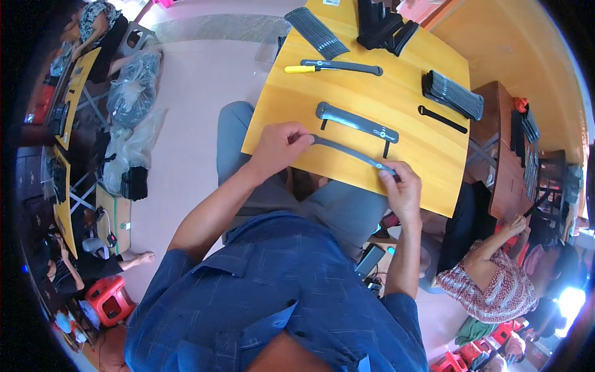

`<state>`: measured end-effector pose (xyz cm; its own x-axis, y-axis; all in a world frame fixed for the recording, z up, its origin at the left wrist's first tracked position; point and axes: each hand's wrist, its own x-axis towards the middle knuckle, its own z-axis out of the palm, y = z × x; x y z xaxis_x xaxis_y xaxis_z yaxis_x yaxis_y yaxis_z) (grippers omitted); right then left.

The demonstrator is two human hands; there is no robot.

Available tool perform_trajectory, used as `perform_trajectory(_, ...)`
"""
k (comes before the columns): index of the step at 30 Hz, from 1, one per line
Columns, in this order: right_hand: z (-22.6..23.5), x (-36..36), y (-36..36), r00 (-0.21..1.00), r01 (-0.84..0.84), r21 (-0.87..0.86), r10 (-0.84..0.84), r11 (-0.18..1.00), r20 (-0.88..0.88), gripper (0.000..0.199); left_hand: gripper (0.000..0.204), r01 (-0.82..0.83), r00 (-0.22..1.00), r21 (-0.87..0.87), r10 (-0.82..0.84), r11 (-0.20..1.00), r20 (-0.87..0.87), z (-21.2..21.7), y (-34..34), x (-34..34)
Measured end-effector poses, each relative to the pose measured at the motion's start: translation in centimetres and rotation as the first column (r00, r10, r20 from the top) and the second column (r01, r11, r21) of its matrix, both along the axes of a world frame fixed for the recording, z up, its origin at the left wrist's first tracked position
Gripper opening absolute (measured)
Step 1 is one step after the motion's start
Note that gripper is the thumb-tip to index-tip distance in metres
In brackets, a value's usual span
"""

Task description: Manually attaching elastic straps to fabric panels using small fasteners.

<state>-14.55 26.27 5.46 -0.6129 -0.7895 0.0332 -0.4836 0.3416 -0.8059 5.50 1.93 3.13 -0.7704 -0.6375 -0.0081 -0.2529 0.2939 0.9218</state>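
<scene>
Between my hands a dark grey strap point(350, 152) is stretched over the near part of the yellow table point(279, 118). My left hand point(280, 147) pinches its left end, and my right hand point(403, 189) grips its right end between thumb and fingers. Just beyond it lies a wider grey strap point(356, 121) with a small printed mark and thin black tabs sticking out at both ends. Farther back, another grey strap point(347, 66) rests beside a yellow-handled tool point(302, 69) with a thin metal shaft. A single black strap point(442, 119) lies to the right.
A stack of grey straps point(452, 95) sits at the table's right side. At the far edge are a fanned row of straps point(317, 33) and a black bundle point(384, 28). Co-workers sit at both sides; one in a patterned top point(489, 282) is at right. Plastic bags point(135, 87) stand left.
</scene>
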Motion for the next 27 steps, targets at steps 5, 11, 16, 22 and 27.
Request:
perform_trajectory(5, -2.7, -2.0, 0.1, 0.932, 0.097, -0.122, -0.047, 0.988, 0.36, 0.014, 0.018, 0.029, 0.999, 0.168, -0.033, 0.985, 0.019, -0.4, -1.4, -1.1)
perform_trajectory(11, -3.1, -3.3, -0.7, 0.903, 0.168, -0.167, -0.084, 0.971, 0.421, 0.017, 0.02, 0.012, 0.987, 0.244, -0.051, 0.97, 0.155, 0.6, -2.5, -2.6)
perform_trajectory(16, -2.7, -3.8, -2.0, 0.844, 0.291, -0.143, -0.184, 0.946, 0.504, 0.011, 0.02, 0.06, 0.965, 0.038, -0.067, 0.997, 0.252, 1.4, -3.4, -3.7)
perform_trajectory(22, -3.5, -4.5, -2.7, 0.879, 0.312, -0.125, -0.237, 0.942, 0.414, 0.011, 0.018, 0.047, 0.974, -0.082, -0.028, 0.996, 0.223, 0.0, -3.7, -4.4)
perform_trajectory(27, -3.4, -4.8, -3.0, 0.869, 0.328, -0.113, -0.253, 0.938, 0.425, 0.011, 0.019, 0.069, 0.942, -0.125, -0.023, 0.99, 0.335, 1.3, -3.9, -5.2)
